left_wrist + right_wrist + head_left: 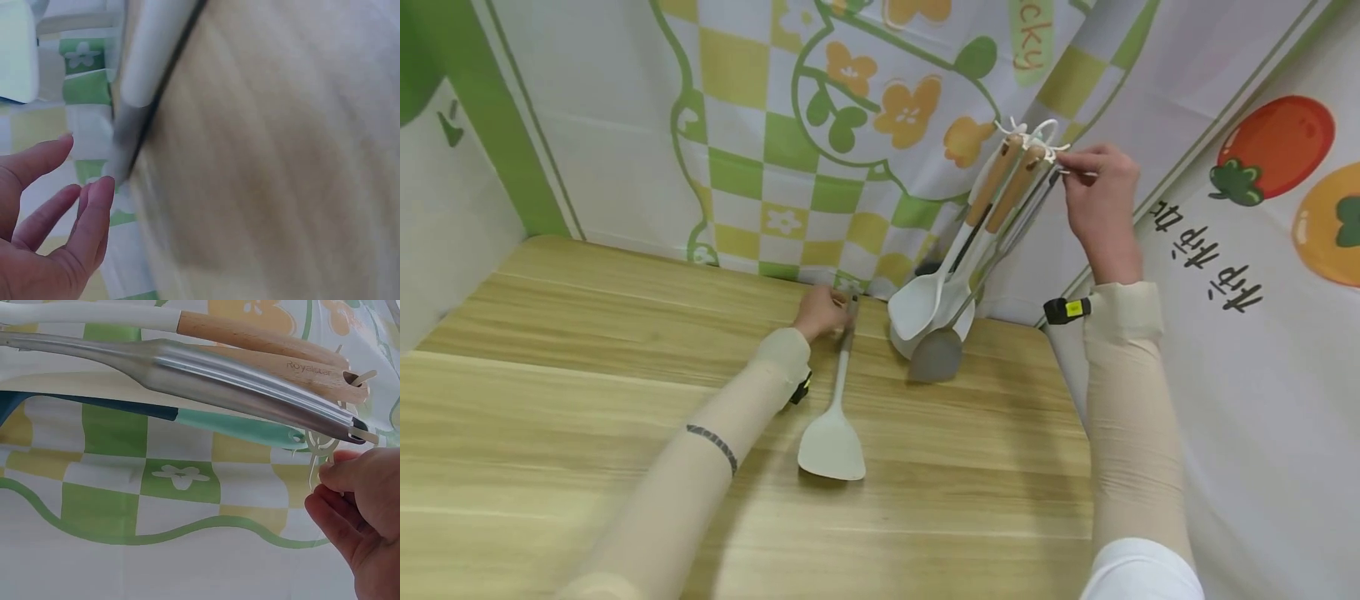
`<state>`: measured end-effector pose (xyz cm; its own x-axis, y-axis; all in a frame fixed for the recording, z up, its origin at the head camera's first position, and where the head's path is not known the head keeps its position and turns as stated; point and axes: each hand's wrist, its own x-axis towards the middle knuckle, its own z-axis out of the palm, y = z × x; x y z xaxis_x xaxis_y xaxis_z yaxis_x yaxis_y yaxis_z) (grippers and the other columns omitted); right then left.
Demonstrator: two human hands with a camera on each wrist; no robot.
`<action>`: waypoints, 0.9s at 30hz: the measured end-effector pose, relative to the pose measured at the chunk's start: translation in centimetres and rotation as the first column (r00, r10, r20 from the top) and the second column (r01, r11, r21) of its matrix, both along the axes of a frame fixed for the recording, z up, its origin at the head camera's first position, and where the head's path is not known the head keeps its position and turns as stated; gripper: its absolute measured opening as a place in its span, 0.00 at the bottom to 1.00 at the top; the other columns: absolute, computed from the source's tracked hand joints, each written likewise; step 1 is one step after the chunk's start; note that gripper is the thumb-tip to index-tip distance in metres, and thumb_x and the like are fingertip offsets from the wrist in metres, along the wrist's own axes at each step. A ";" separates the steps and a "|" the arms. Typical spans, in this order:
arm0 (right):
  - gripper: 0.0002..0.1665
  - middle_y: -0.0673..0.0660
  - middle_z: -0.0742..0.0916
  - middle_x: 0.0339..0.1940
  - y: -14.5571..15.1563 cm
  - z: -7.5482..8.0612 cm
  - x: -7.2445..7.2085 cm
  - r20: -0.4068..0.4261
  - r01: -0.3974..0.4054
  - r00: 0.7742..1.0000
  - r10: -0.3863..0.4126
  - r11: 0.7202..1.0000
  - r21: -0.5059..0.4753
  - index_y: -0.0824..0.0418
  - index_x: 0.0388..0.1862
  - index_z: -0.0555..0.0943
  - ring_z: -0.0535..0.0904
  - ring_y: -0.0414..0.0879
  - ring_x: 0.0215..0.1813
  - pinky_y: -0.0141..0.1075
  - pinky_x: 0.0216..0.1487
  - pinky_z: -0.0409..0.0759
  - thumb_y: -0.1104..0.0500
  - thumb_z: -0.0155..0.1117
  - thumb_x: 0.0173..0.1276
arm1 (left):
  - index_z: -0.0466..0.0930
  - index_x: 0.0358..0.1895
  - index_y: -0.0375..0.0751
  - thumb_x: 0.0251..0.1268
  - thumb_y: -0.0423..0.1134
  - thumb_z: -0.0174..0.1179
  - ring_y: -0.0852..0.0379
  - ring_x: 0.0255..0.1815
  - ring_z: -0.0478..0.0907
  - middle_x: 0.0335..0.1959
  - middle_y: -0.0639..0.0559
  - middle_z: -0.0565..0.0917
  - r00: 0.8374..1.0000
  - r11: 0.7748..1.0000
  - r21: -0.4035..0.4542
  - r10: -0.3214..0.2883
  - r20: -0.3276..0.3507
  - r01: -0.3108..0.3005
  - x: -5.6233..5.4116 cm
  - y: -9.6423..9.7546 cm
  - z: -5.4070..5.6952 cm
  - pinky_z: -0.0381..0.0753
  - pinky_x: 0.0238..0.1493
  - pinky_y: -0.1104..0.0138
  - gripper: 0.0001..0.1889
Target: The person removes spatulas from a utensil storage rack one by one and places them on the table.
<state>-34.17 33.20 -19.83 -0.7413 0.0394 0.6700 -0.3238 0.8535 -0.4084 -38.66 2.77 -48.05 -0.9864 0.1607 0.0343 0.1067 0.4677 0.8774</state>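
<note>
Utensils may slip off if right grip, pinching the white rack, tilts it; left grip is spread beside the spatula.

Looks like a kitchen corner; cannot tell home from staged set. Shows as much in the wooden-handled cooking utensils hanging from a white hook rack, a mint-handled utensil beside them, the pale turner resting on a wood-grain tabletop, and the cheerful decor: a green-and-yellow checked cloth with orange flowers behind, a tomato print on the right-hand wall covering.
</note>
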 end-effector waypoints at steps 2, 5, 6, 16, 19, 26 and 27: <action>0.16 0.39 0.77 0.36 0.0 0.0 0.2 0.002 0.009 1.000 -0.009 1.000 0.021 0.64 0.51 0.88 0.73 0.30 0.43 0.28 0.57 0.83 0.71 0.56 0.73 | 0.80 0.58 0.24 0.57 0.29 0.65 0.37 0.56 0.82 0.54 0.31 0.85 1.000 1.000 0.020 -0.015 -0.015 0.016 -0.2 0.1 0.5 0.83 0.58 0.53 0.24; 0.16 0.42 0.78 0.37 -0.1 -0.1 0.5 -0.004 0.019 1.000 -0.019 0.998 0.056 0.64 0.51 0.88 0.75 0.35 0.45 0.28 0.56 0.83 0.70 0.56 0.73 | 0.79 0.57 0.23 0.59 0.28 0.63 0.37 0.57 0.81 0.54 0.29 0.84 0.998 0.997 0.072 -0.026 -0.054 0.030 -0.4 0.1 1.3 0.81 0.61 0.52 0.22; 0.15 0.44 0.79 0.37 -0.1 -0.2 0.6 -0.007 0.022 1.000 -0.022 0.997 0.069 0.64 0.51 0.88 0.76 0.37 0.45 0.27 0.55 0.82 0.69 0.56 0.74 | 0.80 0.57 0.22 0.59 0.27 0.62 0.36 0.57 0.81 0.54 0.29 0.84 0.997 0.995 0.090 -0.028 -0.072 0.035 -0.5 0.1 1.6 0.81 0.61 0.52 0.21; 0.11 0.61 0.84 0.39 -0.3 -1.0 0.3 -0.147 -0.003 0.989 0.015 0.996 0.084 0.71 0.46 0.88 0.76 0.30 0.39 0.23 0.49 0.80 0.69 0.60 0.72 | 0.83 0.57 0.29 0.68 0.32 0.62 0.44 0.52 0.82 0.51 0.37 0.85 0.971 0.958 0.260 -0.055 -0.233 0.117 -1.5 0.6 5.7 0.82 0.57 0.56 0.17; 0.11 0.62 0.84 0.39 -0.3 -1.0 0.2 -0.153 0.004 0.988 0.008 0.997 0.078 0.71 0.45 0.88 0.75 0.29 0.38 0.23 0.47 0.80 0.68 0.60 0.72 | 0.81 0.59 0.29 0.69 0.30 0.61 0.41 0.55 0.82 0.54 0.34 0.84 0.961 0.940 0.302 -0.073 -0.266 0.155 -2.0 0.8 6.5 0.82 0.60 0.55 0.17; 0.10 0.64 0.84 0.37 -0.3 -1.1 0.0 -0.180 0.002 0.984 0.013 0.997 0.083 0.71 0.43 0.89 0.73 0.33 0.36 0.22 0.40 0.73 0.68 0.61 0.71 | 0.81 0.60 0.30 0.69 0.31 0.63 0.43 0.58 0.81 0.57 0.36 0.84 0.954 0.933 0.319 -0.073 -0.290 0.169 -2.1 1.2 8.1 0.81 0.62 0.59 0.18; 0.10 0.64 0.84 0.37 -0.3 -1.1 0.0 -0.182 0.000 0.983 0.014 0.997 0.077 0.71 0.43 0.89 0.73 0.33 0.36 0.23 0.39 0.73 0.68 0.62 0.71 | 0.80 0.61 0.30 0.69 0.30 0.63 0.43 0.59 0.80 0.57 0.36 0.84 0.954 0.932 0.319 -0.076 -0.291 0.171 -2.0 1.3 8.4 0.81 0.63 0.60 0.19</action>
<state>-34.14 32.91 -20.95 -0.6067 -0.0218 0.7947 -0.3924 0.8776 -0.2755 -40.69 4.08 -39.67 -0.9050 0.2123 0.3687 0.3983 0.1177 0.9097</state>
